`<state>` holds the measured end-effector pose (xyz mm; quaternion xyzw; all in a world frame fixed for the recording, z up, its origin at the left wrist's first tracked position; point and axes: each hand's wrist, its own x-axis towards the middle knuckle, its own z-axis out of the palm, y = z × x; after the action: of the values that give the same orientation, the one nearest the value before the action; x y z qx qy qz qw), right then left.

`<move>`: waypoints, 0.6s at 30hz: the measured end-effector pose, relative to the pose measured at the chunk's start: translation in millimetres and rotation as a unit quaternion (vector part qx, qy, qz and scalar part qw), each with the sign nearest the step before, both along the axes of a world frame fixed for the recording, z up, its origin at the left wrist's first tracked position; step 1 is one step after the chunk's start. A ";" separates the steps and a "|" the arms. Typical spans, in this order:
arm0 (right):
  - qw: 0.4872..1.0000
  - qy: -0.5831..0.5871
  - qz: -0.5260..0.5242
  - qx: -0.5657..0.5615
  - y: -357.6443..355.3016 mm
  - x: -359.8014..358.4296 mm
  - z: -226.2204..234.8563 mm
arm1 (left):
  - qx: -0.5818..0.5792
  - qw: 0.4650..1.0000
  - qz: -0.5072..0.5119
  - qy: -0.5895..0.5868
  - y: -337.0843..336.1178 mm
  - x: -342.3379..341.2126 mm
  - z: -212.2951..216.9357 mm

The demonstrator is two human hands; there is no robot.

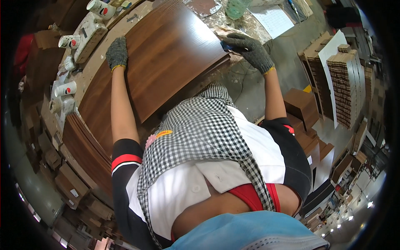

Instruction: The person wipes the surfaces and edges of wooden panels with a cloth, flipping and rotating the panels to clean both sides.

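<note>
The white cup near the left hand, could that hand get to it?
Probably yes. The left hand lies flat on the brown wood panel, and the white cup stands on the bench just past the panel's edge, with nothing visible between them.

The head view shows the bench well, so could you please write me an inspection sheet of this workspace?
Surface: worn, glue-stained workbench, mostly covered by panels.
Job's things: large dark brown wood-grain veneered panel lying flat on more like it; small dark blue block at its right edge.
Clutter: white cylindrical containers along the left side; pale green plastic bottle and sheet of white paper at the far end.
Grips: left hand, grey knit glove, flat on the panel; right hand, same glove, closed on the blue block.
Cables: nothing seen.
Surroundings: stacked tall brown board bundles on the right; brown panel stack on the left; grey concrete floor.
</note>
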<state>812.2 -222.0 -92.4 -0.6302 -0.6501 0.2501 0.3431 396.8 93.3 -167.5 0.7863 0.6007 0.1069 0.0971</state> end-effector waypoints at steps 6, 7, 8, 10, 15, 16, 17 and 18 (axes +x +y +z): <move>0.995 -0.008 -0.098 0.001 -71.7 -18.8 -6.4 | 0.032 0.998 -0.017 -0.058 -7.1 -1.4 5.3; 0.991 0.003 -0.131 0.017 -75.2 -29.8 -6.0 | 0.045 0.994 -0.033 -0.097 -10.8 -6.0 7.0; 0.985 0.009 -0.166 0.052 -73.7 -40.2 -1.2 | 0.058 0.988 -0.048 -0.135 -13.4 -12.1 9.0; 0.970 0.001 -0.232 0.070 -63.9 -62.6 6.3 | 0.070 0.983 -0.064 -0.157 -22.3 -25.7 14.5; 0.922 -0.184 -0.313 0.133 -46.5 -109.4 -25.4 | 0.119 0.984 -0.071 -0.116 -52.7 -114.6 19.0; 0.921 -0.193 -0.319 0.115 -48.6 -125.9 -28.4 | 0.108 0.988 -0.056 -0.099 -56.7 -146.3 22.0; 0.930 -0.172 -0.305 0.113 -49.1 -144.4 -29.8 | 0.107 0.990 -0.042 -0.085 -61.7 -180.8 21.5; 0.938 -0.152 -0.292 0.109 -51.1 -161.5 -29.8 | 0.105 0.991 -0.031 -0.072 -65.5 -216.9 19.5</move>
<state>650.7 -273.1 -122.2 -0.7814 -0.5048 -0.0324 0.3653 179.9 27.8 -148.0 0.8004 0.5532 0.2227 0.0606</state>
